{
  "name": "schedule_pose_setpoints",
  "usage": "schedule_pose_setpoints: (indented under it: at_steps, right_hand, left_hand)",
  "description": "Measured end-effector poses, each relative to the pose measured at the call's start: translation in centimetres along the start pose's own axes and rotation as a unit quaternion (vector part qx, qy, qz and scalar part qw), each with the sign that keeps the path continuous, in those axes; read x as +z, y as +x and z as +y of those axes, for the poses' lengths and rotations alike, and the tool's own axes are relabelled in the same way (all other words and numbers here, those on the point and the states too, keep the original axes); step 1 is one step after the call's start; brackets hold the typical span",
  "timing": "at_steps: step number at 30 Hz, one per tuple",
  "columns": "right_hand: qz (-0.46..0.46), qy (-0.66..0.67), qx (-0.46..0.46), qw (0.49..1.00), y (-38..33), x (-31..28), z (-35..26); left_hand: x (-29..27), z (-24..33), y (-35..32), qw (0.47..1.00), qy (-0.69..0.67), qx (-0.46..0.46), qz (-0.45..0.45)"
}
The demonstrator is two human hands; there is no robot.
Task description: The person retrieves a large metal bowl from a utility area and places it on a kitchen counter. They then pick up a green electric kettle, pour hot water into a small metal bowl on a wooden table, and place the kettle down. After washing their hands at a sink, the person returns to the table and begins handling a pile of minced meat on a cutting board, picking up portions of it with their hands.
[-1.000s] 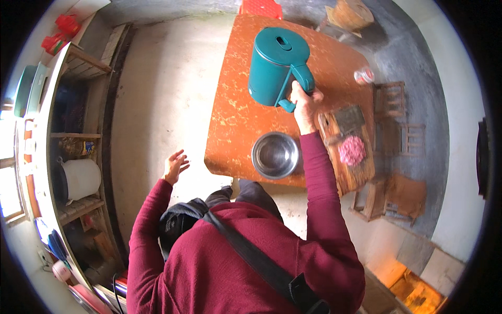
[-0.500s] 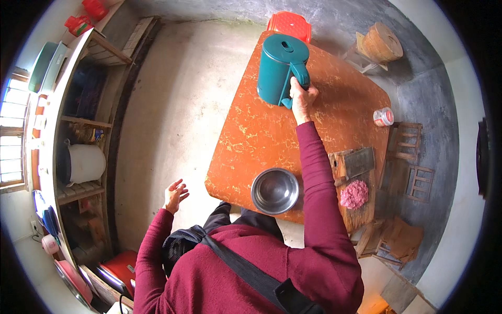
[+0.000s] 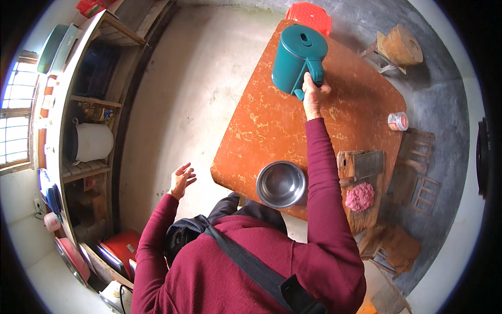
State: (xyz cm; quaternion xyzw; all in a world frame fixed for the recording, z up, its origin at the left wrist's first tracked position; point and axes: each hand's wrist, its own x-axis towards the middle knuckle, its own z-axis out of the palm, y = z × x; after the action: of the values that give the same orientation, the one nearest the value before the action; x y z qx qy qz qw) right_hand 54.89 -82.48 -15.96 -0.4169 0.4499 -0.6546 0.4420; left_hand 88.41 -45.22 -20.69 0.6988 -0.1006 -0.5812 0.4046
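Gripping the kettle [image 3: 292, 68] by its handle [image 3: 316, 68], my right hand [image 3: 314, 97] has it beyond the bowl [image 3: 281, 184], whether touching the surface [image 3: 251, 136] I can't tell; a slack wrist could tip it. My left hand [image 3: 181, 181] hangs loosely spread, left of the bowl, which my right sleeve [image 3: 325, 178], close beside, could knock.

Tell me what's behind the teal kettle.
Behind the teal kettle, gripped by the right hand, show the brown table and red stool. Whatever the kettle's body covers can't be seen.
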Motion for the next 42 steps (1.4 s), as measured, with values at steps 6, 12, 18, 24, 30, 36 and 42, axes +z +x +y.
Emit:
schedule_pose_setpoints:
  at_steps: [6,12,18,24,30,36,42]
  right_hand:
    - [-0.025,0.0,0.027,0.999,-2.6,0.3,-1.6]
    - [-0.049,-0.031,0.022,0.998,-3.5,-1.3,-0.1]
    - [-0.084,-0.186,-0.001,0.979,-6.0,-3.8,-2.5]
    - [-0.149,0.325,0.215,0.909,-19.1,-5.4,-10.0]
    - [-0.216,0.486,0.23,0.815,-27.9,-6.6,-16.5]
    - [-0.294,0.428,0.229,0.823,-33.5,-3.5,-17.7]
    - [-0.615,-0.198,-0.143,0.75,-45.4,-2.3,-8.6]
  left_hand:
    - [0.1,-0.8,-0.3,0.999,-0.007,0.028,-0.031]
    - [-0.4,-2.4,-1.0,0.996,-0.017,0.054,-0.063]
    - [-0.2,-3.2,-3.1,0.99,0.015,0.086,-0.11]
    - [3.6,-1.1,-7.1,0.961,0.03,0.102,-0.254]
    - [8.1,-1.9,-11.2,0.916,-0.05,0.088,-0.389]
    - [9.5,-3.7,-14.7,0.887,-0.256,0.019,-0.383]
    - [9.2,-8.1,-21.3,0.917,-0.386,0.06,-0.081]
